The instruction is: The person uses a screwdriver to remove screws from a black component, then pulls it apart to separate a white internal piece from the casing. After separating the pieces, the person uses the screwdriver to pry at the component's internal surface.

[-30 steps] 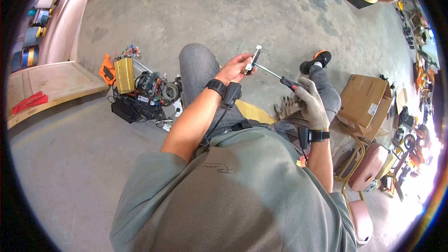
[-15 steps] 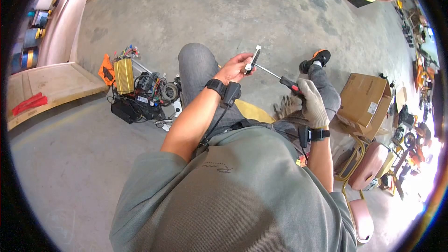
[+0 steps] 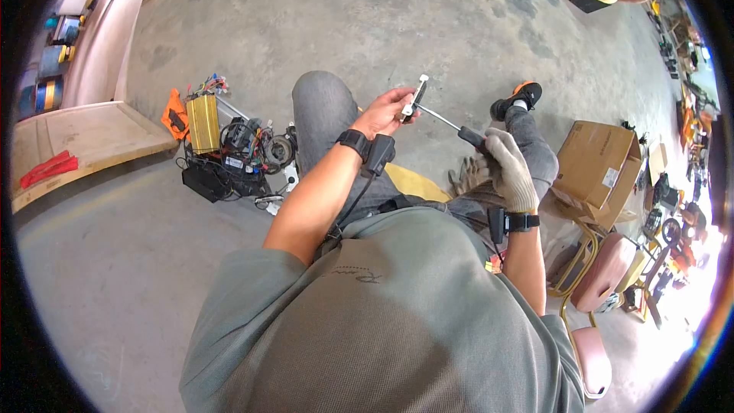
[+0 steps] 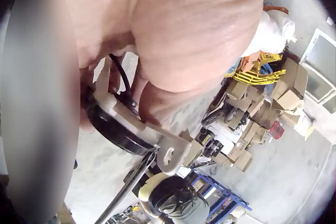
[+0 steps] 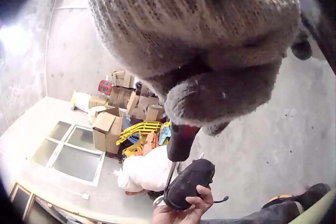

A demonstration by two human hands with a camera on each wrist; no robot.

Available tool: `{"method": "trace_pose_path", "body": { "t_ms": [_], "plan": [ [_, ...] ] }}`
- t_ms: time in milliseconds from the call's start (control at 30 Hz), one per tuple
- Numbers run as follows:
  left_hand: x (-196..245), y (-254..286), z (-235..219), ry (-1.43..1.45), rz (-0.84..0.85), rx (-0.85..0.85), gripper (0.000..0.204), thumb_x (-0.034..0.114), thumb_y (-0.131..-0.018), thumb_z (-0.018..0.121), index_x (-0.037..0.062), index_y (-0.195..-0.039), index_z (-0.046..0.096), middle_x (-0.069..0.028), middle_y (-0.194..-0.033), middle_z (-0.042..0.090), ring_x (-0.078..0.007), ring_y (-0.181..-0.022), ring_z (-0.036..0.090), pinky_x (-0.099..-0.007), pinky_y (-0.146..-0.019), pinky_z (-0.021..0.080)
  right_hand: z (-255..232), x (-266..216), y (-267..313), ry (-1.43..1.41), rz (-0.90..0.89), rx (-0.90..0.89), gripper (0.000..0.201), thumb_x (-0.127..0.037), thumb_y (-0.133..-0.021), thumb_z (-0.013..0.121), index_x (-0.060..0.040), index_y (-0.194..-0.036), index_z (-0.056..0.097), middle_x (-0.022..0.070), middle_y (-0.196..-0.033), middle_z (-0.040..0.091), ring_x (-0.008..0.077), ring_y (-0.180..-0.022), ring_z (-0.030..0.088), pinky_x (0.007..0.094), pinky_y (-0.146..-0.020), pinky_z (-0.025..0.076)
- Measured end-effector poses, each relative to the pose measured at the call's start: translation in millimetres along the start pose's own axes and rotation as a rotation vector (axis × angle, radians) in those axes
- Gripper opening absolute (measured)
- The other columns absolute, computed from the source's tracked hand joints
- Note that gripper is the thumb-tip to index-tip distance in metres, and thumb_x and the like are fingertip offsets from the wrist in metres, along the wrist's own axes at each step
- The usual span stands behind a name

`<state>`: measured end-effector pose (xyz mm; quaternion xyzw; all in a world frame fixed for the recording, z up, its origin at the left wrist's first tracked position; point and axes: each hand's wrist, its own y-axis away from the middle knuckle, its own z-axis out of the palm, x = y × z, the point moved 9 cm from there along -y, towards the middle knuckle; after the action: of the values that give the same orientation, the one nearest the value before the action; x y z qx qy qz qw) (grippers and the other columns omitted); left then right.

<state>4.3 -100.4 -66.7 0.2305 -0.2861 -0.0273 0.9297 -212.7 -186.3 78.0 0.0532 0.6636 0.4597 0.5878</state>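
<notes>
Just above the middle of the head view, a small black part with a white bracket (image 3: 414, 98) sits pinched in the bare left hand (image 3: 384, 112); it looks light, rigid and best held by its round body. The gloved right hand (image 3: 506, 160) is clamped round a screwdriver (image 3: 451, 125), tip at the part. At right, a cardboard box (image 3: 598, 169) stands on the floor, contents unseen.

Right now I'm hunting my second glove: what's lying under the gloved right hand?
A loose knitted glove lies on the lap below the right hand, which grips a screwdriver. The hand covers part of it.
</notes>
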Motion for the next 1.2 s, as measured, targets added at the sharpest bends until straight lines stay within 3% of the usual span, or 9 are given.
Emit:
{"method": "trace_pose_path", "body": {
  "t_ms": [167, 233, 367, 433, 667, 967, 1067, 1133, 1200],
  "plan": [
    [0, -1, 0, 0.014, 0.002, -0.014, 0.033, 0.021, -0.099, 0.06, 0.0084, -0.129, 0.057, -0.0056, -0.101, 0.065, -0.0199, -0.092, 0.067, -0.0325, -0.079, 0.056, -6, -10, -4, 0.085, -0.161, 0.047, 0.024, -0.024, -0.098, 0.056, -0.0041, -0.112, 0.059, 0.0014, -0.084, 0.057, 0.0069, -0.065, 0.053, 0.0202, -0.051, 0.043],
    [1, 0, 0, -0.023, -0.012, 0.004, 0.034, 0.022, -0.099, 0.06, 0.0085, -0.13, 0.056, -0.0057, -0.101, 0.064, -0.0201, -0.092, 0.067, -0.0324, -0.079, 0.055, -8, 0, -4, -0.006, 0.029, 0.02, 0.025, -0.022, -0.098, 0.057, -0.0029, -0.114, 0.059, 0.0018, -0.086, 0.057, 0.0086, -0.072, 0.056, 0.0215, -0.061, 0.046],
    [1, 0, 0, -0.01, -0.005, 0.009, 0.034, 0.022, -0.099, 0.06, 0.0088, -0.13, 0.056, -0.0056, -0.102, 0.064, -0.0201, -0.093, 0.067, -0.0322, -0.079, 0.055, -8, 9, -4, -0.031, 0.071, -0.018, 0.027, -0.021, -0.096, 0.059, -0.0022, -0.116, 0.059, 0.0022, -0.089, 0.058, 0.0089, -0.075, 0.056, 0.0221, -0.066, 0.046],
    [0, 0, 1, -0.013, -0.007, 0.002, 0.034, 0.021, -0.099, 0.06, 0.0091, -0.13, 0.056, -0.0057, -0.103, 0.064, -0.0202, -0.092, 0.067, -0.0321, -0.079, 0.055, -2, 3, -4, -0.005, -0.022, -0.017, 0.032, -0.019, -0.094, 0.061, -0.0002, -0.119, 0.056, 0.0039, -0.076, 0.058, 0.0107, -0.054, 0.053, 0.0229, -0.05, 0.043],
    [0, 0, 1, 0.01, -0.013, -0.004, 0.034, 0.022, -0.099, 0.06, 0.0093, -0.13, 0.056, -0.0058, -0.104, 0.064, -0.0203, -0.092, 0.067, -0.0322, -0.078, 0.055, -1, -5, -4, 0.055, -0.139, -0.049, 0.034, -0.012, -0.093, 0.063, 0.0023, -0.121, 0.052, 0.004, -0.075, 0.058, 0.0109, -0.054, 0.054, 0.0234, -0.051, 0.045],
    [-5, -1, 0, 0.013, -0.074, 0.049, 0.03, 0.023, -0.099, 0.059, 0.0054, -0.123, 0.06, -0.0071, -0.099, 0.065, -0.0213, -0.087, 0.068, -0.0322, -0.073, 0.056, 7, -3, 1, 0.068, 0.056, -0.163, 0.029, -0.02, -0.094, 0.063, 0.0018, -0.113, 0.057, 0.002, -0.074, 0.059, 0.0088, -0.053, 0.053, 0.0236, -0.05, 0.044],
    [-9, 1, -8, 0.001, -0.123, 0.112, 0.027, 0.024, -0.1, 0.058, 0.0054, -0.119, 0.061, -0.0075, -0.098, 0.066, -0.0219, -0.084, 0.068, -0.0318, -0.069, 0.056, 9, 1, 0, -0.075, 0.127, -0.24, 0.03, -0.022, -0.094, 0.064, 0.0011, -0.112, 0.057, 0.0029, -0.08, 0.06, 0.0102, -0.058, 0.055, 0.024, -0.051, 0.045],
    [-12, 4, -10, -0.047, -0.185, 0.155, 0.029, 0.028, -0.101, 0.055, 0.0055, -0.117, 0.061, -0.0087, -0.096, 0.068, -0.0219, -0.082, 0.068, -0.0305, -0.066, 0.055, 10, -9, -5, -0.108, 0.006, -0.153, 0.028, -0.021, -0.092, 0.065, 0.0008, -0.109, 0.058, 0.0045, -0.087, 0.06, 0.0111, -0.067, 0.058, 0.0229, -0.055, 0.046],
    [-11, 8, -1, -0.082, -0.221, 0.13, 0.03, 0.03, -0.102, 0.053, 0.0046, -0.117, 0.061, -0.0095, -0.096, 0.068, -0.0222, -0.08, 0.067, -0.0301, -0.065, 0.055, 17, -9, -13, 0.016, 0.0, -0.166, 0.029, -0.018, -0.089, 0.066, 0.0013, -0.108, 0.058, 0.0049, -0.09, 0.06, 0.0113, -0.074, 0.058, 0.0234, -0.062, 0.047]
  ]
}}
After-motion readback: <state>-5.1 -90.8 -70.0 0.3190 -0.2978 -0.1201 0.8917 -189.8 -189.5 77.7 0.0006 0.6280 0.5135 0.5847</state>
